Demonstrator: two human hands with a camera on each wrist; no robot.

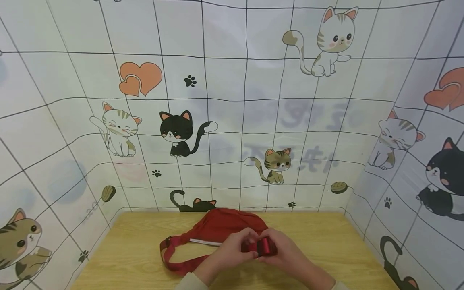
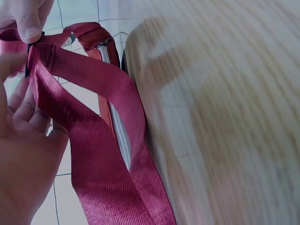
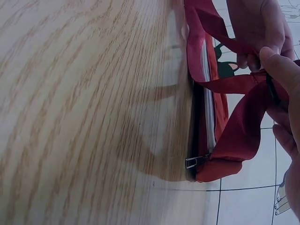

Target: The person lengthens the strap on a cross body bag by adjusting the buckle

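Left hand (image 1: 230,250) and right hand (image 1: 286,250) pinch red strap (image 1: 183,267) at black buckle (image 1: 259,248), red bag (image 1: 230,220) behind; strap best kept flat, untwisted, tension even.

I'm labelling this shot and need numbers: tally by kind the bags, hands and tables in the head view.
Bag, red: 1
Hands, the left hand and right hand, both holding the strap: 2
Table: 1
Total: 4
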